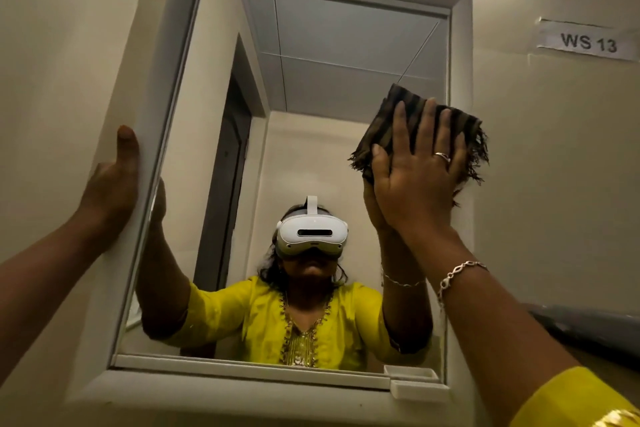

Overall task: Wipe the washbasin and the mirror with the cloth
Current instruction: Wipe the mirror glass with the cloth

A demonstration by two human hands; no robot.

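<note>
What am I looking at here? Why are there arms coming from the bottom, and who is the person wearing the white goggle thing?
There is no robot here, just a person cleaning. The picture comes from a camera worn on that person's head, so you see their own arms reaching out from the bottom, as if they were yours.

In front of them is a mirror on the wall. The person in yellow that you see is their own reflection, and the white goggle thing is the headset that carries the camera.

The right hand presses a dark striped cloth flat against the right side of the mirror to wipe it. The left hand rests on the mirror's left frame and holds nothing.

A label on the wall reads WS 13. The washbasin is out of view.
</note>
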